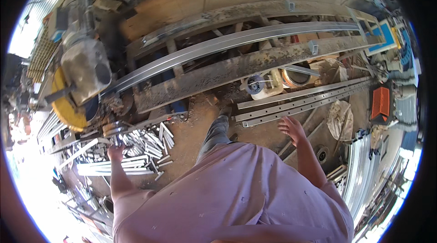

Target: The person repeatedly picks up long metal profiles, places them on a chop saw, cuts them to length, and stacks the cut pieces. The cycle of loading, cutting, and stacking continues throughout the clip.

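Observation:
My left hand (115,152) reaches down to a heap of short cut metal pieces (136,149) on the ground and closes on one at the heap's upper edge. My right hand (292,129) hangs free with spread fingers, holding nothing, just below long metal strips (300,102) lying on the floor. A long shiny metal channel (236,43) rests on a rusty steel bench (236,68) and runs into a chop saw (82,65) with a yellow guard at the left. My leg and shoe (218,127) stand between heap and strips.
A reel of wire (256,84) and a round bucket (296,77) sit under the bench. An orange crate (381,103) and stacked metal profiles (359,179) lie at the right. A crumpled sack (340,120) lies beside the strips. Blue frames (384,33) stand far right.

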A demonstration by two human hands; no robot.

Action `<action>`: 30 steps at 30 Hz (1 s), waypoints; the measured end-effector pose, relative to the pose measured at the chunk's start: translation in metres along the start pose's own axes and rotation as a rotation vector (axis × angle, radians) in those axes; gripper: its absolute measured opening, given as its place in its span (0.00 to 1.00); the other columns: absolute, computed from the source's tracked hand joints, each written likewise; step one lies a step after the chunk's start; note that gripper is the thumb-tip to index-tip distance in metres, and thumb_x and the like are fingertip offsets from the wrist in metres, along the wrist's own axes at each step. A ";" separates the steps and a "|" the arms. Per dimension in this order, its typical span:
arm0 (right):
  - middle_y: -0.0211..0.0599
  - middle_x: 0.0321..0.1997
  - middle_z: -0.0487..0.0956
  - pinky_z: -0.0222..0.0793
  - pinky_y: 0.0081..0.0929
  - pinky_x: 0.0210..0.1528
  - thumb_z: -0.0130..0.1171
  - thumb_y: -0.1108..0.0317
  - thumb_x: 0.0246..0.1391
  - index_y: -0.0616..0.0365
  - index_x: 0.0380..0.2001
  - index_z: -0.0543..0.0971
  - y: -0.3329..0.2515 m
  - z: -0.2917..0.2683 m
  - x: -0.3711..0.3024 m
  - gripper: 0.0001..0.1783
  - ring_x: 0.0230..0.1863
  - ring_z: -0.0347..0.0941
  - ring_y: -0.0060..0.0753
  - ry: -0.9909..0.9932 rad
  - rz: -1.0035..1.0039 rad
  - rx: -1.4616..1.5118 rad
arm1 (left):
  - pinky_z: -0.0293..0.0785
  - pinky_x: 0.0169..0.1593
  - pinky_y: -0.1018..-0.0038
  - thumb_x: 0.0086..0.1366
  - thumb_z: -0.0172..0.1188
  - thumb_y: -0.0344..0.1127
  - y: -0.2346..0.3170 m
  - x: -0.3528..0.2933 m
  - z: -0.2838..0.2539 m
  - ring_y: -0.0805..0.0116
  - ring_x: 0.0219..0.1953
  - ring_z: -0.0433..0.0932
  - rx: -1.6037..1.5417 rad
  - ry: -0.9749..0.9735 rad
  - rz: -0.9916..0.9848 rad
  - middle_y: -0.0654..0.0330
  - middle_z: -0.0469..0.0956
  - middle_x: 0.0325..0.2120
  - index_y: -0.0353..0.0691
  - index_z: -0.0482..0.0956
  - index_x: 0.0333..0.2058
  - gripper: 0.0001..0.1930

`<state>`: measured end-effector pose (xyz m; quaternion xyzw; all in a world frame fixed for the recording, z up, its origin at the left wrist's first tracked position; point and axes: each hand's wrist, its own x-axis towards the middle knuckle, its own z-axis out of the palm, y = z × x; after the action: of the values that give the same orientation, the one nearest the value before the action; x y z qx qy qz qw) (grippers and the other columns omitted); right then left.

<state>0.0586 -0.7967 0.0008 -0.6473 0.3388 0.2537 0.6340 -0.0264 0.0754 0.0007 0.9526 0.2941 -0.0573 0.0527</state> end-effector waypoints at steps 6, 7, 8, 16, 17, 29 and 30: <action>0.55 0.68 0.76 0.68 0.43 0.72 0.55 0.44 0.73 0.66 0.68 0.68 -0.132 0.077 0.066 0.37 0.66 0.75 0.48 -0.182 -0.215 0.417 | 0.76 0.54 0.53 0.54 0.76 0.36 0.183 -0.002 0.001 0.49 0.48 0.79 -0.210 0.150 0.374 0.55 0.83 0.39 0.43 0.82 0.32 0.11; 0.57 0.71 0.72 0.64 0.45 0.75 0.55 0.42 0.73 0.69 0.71 0.63 -0.158 0.094 0.083 0.42 0.69 0.72 0.50 -0.191 -0.231 0.524 | 0.75 0.54 0.52 0.54 0.76 0.35 0.241 -0.004 -0.018 0.49 0.47 0.78 -0.291 0.177 0.514 0.57 0.81 0.39 0.41 0.80 0.34 0.13; 0.60 0.75 0.67 0.60 0.46 0.78 0.55 0.40 0.72 0.72 0.74 0.57 -0.182 0.113 0.100 0.48 0.72 0.69 0.52 -0.200 -0.250 0.631 | 0.72 0.62 0.51 0.57 0.75 0.39 0.283 0.000 -0.035 0.47 0.53 0.77 -0.272 0.100 0.561 0.55 0.80 0.47 0.40 0.81 0.42 0.18; 0.47 0.78 0.67 0.66 0.56 0.70 0.56 0.39 0.70 0.53 0.75 0.63 -0.267 0.197 0.246 0.42 0.76 0.62 0.51 0.016 -0.093 0.985 | 0.40 0.82 0.52 0.68 0.65 0.50 0.380 0.134 -0.006 0.48 0.81 0.48 0.030 0.173 0.706 0.49 0.52 0.79 0.38 0.46 0.79 0.50; 0.47 0.78 0.66 0.65 0.57 0.71 0.57 0.41 0.70 0.55 0.75 0.64 -0.265 0.199 0.264 0.41 0.77 0.62 0.52 0.066 -0.076 1.031 | 0.40 0.82 0.52 0.68 0.65 0.51 0.387 0.139 -0.004 0.49 0.81 0.48 0.060 0.159 0.723 0.49 0.52 0.79 0.37 0.46 0.79 0.50; 0.51 0.70 0.73 0.73 0.53 0.65 0.66 0.51 0.68 0.63 0.66 0.72 -0.289 0.209 0.274 0.34 0.66 0.73 0.52 0.142 -0.040 1.265 | 0.47 0.81 0.47 0.76 0.52 0.61 0.376 0.146 0.000 0.43 0.77 0.56 0.162 0.236 0.710 0.42 0.59 0.73 0.37 0.58 0.73 0.40; 0.51 0.71 0.72 0.71 0.53 0.66 0.66 0.51 0.67 0.63 0.68 0.70 -0.296 0.201 0.265 0.36 0.68 0.72 0.52 0.155 -0.050 1.224 | 0.48 0.81 0.47 0.76 0.51 0.61 0.375 0.149 0.004 0.43 0.77 0.57 0.154 0.258 0.722 0.42 0.60 0.73 0.37 0.59 0.73 0.40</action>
<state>0.4740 -0.6378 -0.0219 -0.1905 0.4525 -0.0494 0.8698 0.3075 -0.1506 0.0006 0.9953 -0.0608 0.0635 -0.0395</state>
